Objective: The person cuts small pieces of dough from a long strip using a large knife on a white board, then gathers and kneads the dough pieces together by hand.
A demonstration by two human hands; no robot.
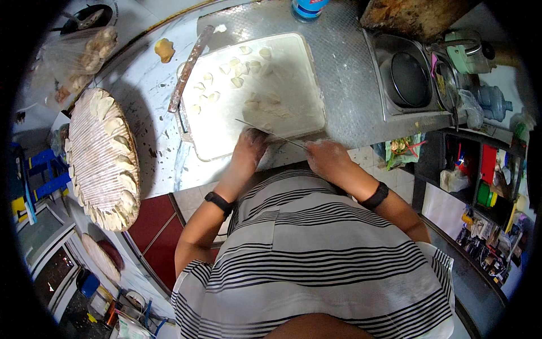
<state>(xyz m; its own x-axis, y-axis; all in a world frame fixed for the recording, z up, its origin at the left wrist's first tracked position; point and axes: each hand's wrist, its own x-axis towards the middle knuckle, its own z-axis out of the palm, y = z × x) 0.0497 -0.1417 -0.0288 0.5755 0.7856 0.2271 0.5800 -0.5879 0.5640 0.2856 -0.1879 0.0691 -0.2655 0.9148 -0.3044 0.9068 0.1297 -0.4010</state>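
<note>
A floured white board (292, 84) lies on the counter before me, with several small dough pieces (237, 81) scattered over its upper and left parts. My right hand (326, 156) is closed on the handle end of a knife (271, 133), whose thin blade points up and left across the board's near edge. My left hand (253, 144) rests at that edge beside the blade, fingers curled down; whether it holds dough cannot be seen. A flour-dusted rolling pin (190, 70) lies slanted over the board's left edge. To the left, a round ribbed tray (99, 156) bears dumplings (123, 163) around its rim.
A yellowish lump (164, 50) sits on the marble counter. At the top stands a blue-labelled bottle (307, 10). A metal sink (379, 76) with a dark pan (410, 79) is at the right. Plastic-bagged food (95, 51) lies at the upper left.
</note>
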